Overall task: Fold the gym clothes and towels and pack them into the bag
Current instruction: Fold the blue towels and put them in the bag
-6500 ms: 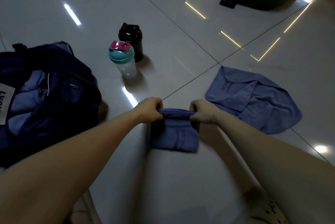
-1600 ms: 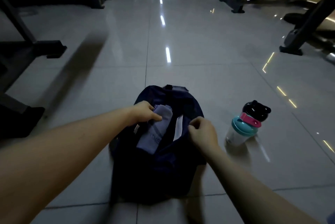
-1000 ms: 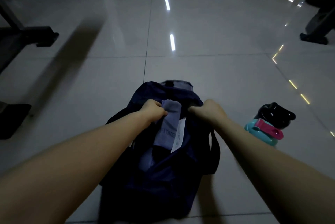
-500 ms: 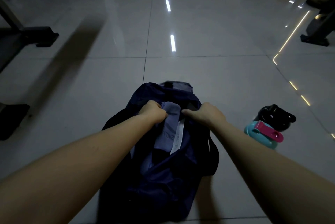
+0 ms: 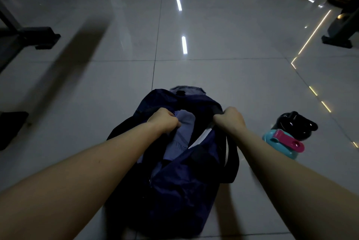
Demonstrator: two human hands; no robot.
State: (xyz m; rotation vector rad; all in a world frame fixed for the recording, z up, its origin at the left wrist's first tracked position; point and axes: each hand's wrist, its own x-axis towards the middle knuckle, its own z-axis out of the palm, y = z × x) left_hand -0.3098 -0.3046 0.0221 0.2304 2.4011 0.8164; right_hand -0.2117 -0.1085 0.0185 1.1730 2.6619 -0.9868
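Observation:
A dark navy gym bag (image 5: 180, 187) lies on the tiled floor in front of me, its top open. A folded light-blue towel (image 5: 181, 136) with printed letters stands inside the opening. My left hand (image 5: 165, 122) grips the towel's upper left edge at the bag's left rim. My right hand (image 5: 230, 119) grips the bag's dark right rim and holds it out to the right. More pale blue fabric shows lower in the opening.
Two bottles stand right of the bag: a clear one with a teal and pink lid (image 5: 281, 143) and a black shaker (image 5: 295, 125) behind it. Gym machine frames (image 5: 29, 33) stand on the far left, and machine feet (image 5: 338, 39) on the far right.
My right hand has pulled the bag's right rim further right, widening the opening. The towel sits deeper in the bag, and my left hand stays on it.

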